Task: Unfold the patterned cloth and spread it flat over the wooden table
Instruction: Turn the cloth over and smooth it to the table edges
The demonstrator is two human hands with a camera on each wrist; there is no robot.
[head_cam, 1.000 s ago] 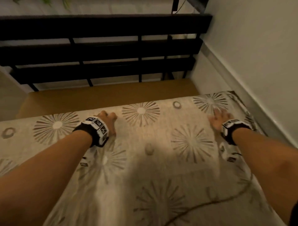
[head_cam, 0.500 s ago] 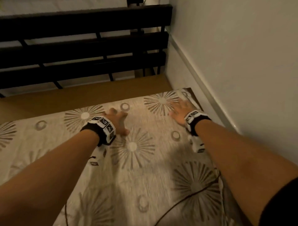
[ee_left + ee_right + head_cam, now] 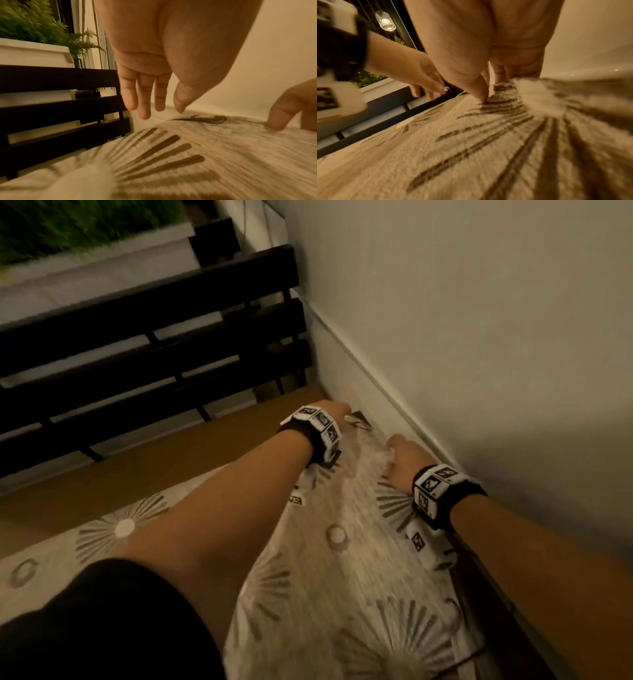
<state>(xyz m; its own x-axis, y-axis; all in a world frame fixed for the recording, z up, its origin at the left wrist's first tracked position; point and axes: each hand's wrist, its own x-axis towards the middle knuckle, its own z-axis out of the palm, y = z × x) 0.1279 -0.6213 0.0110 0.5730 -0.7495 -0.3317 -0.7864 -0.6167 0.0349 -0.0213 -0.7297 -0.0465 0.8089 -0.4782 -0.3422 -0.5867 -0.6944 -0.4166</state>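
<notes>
The beige patterned cloth (image 3: 342, 577) with sunburst prints lies spread on the wooden table (image 3: 137, 470), and a bare strip of wood shows along the far side. My left hand (image 3: 337, 410) hovers with straight fingers just over the cloth's far right corner (image 3: 358, 421); in the left wrist view its fingertips (image 3: 145, 115) hang above the cloth (image 3: 223, 155). My right hand (image 3: 397, 451) sits near the wall on the cloth's right edge. There its thumb (image 3: 482, 97) presses the cloth (image 3: 488, 148) and the curled fingers pinch a raised fold (image 3: 518, 83).
A pale wall (image 3: 479, 337) runs close along the table's right side. A dark slatted railing (image 3: 154, 344) stands behind the table's far edge. Beyond it is a white planter (image 3: 102, 265) with green plants.
Both hands have slid from the cloth's middle to its far right corner by the wall. The right hand went from lying flat to pinching the cloth; the left lifted off.
</notes>
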